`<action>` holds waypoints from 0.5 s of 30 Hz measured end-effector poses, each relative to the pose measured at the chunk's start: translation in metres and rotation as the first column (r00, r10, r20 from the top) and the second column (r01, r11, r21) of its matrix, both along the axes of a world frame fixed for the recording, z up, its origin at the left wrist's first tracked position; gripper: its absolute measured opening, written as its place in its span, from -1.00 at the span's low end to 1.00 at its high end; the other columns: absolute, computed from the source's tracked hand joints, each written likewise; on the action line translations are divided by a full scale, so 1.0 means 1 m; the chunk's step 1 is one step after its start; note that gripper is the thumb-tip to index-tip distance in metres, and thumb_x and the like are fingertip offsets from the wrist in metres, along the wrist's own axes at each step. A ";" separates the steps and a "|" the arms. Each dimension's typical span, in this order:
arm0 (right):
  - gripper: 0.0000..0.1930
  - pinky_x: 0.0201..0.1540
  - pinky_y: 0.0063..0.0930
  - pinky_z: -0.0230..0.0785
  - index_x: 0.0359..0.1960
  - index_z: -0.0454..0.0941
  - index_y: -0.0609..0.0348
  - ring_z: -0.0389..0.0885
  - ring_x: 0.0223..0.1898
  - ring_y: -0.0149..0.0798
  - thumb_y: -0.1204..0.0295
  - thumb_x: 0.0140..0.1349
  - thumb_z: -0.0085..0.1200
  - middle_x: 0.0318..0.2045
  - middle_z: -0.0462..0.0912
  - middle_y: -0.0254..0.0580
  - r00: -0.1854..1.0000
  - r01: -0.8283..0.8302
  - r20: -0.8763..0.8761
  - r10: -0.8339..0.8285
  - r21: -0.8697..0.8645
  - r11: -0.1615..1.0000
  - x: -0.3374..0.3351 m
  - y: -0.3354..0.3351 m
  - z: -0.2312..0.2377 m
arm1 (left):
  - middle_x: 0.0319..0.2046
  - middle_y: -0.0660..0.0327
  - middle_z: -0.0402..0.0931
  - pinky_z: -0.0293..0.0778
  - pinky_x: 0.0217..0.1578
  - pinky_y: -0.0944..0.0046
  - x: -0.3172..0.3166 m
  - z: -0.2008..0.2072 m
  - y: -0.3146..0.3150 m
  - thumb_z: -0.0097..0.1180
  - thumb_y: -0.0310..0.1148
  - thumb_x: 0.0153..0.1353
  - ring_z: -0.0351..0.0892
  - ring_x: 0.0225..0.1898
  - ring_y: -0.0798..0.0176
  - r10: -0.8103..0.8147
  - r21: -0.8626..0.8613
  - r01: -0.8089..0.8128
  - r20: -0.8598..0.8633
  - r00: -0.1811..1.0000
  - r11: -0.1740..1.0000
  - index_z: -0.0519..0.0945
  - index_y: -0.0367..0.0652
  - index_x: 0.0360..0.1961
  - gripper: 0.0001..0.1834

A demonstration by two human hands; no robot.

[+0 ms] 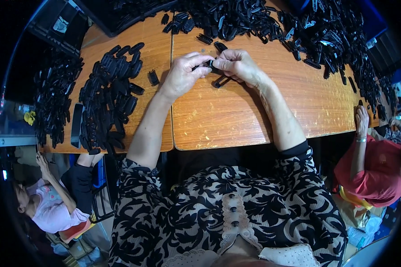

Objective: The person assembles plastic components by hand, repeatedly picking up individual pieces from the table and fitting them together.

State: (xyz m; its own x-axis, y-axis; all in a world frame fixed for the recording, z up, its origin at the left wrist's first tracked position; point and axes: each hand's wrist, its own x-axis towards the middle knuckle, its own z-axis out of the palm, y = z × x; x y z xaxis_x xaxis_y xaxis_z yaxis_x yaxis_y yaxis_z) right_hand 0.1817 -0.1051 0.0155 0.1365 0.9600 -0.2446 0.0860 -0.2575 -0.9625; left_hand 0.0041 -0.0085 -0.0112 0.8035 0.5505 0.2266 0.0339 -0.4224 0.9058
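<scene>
Over the far middle of the table, my left hand [186, 73] and my right hand [240, 66] meet with their fingertips closed. Pinched between them is a small black plastic part [210, 65], mostly covered by the fingers. A black oblong piece [220, 46] shows above my right fingers, and a slotted black piece [221, 81] shows below them. Whether these two lie on the table or are held, I cannot tell. Left of my left wrist, a single black pronged piece [153, 77] rests on the wood.
Black oblong parts form a heap [109, 98] on the left, with another heap [53, 98] beyond it. Larger piles [236, 20] of black parts cover the far side and right [329, 40]. Dark crates [58, 26] stand far left. A seated person [53, 200] is left, another [370, 164] right.
</scene>
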 end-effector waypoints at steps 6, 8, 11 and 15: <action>-0.73 -0.56 -0.53 0.01 -0.58 0.53 0.09 0.25 -0.59 -0.53 0.24 0.17 0.23 -0.65 0.40 -0.49 0.988 0.095 0.115 -0.101 0.057 0.994 -0.012 0.004 -0.003 | -0.24 0.10 0.63 0.56 -0.28 0.31 0.000 -0.017 0.007 0.19 -0.53 0.15 0.64 -0.33 0.26 0.044 0.310 -0.081 0.126 0.991 0.947 0.64 -0.27 -0.06 -0.71; -0.75 -0.57 -0.55 -0.03 -0.58 0.53 0.07 0.21 -0.62 -0.54 0.26 0.19 0.21 -0.65 0.37 -0.52 0.990 0.134 0.045 -0.137 0.071 0.989 -0.015 0.000 -0.003 | -0.23 0.13 0.66 0.57 -0.23 0.26 0.002 -0.007 0.000 0.22 -0.47 0.15 0.65 -0.26 0.19 0.055 0.352 -0.090 0.110 0.992 0.932 0.66 -0.21 -0.09 -0.73; -0.76 -0.61 -0.58 -0.08 -0.53 0.54 0.06 0.17 -0.65 -0.56 0.26 0.23 0.19 -0.67 0.35 -0.52 0.997 0.024 0.065 -0.031 0.103 0.994 -0.004 0.001 -0.015 | -0.28 0.14 0.66 0.56 -0.31 0.35 0.003 -0.013 0.002 0.20 -0.54 0.13 0.62 -0.35 0.30 0.035 0.266 -0.067 0.123 0.992 0.961 0.69 -0.20 -0.12 -0.74; -0.76 -0.68 -0.68 -0.13 -0.35 0.56 0.15 0.20 -0.67 -0.60 0.23 0.28 0.16 -0.61 0.45 -0.45 0.999 0.025 -0.023 -0.024 0.053 0.998 -0.013 0.001 -0.003 | -0.32 0.23 0.69 0.55 -0.46 0.45 -0.007 -0.008 -0.002 0.22 -0.55 0.15 0.55 -0.51 0.47 0.065 -0.168 -0.022 0.252 0.965 0.986 0.70 -0.14 -0.07 -0.71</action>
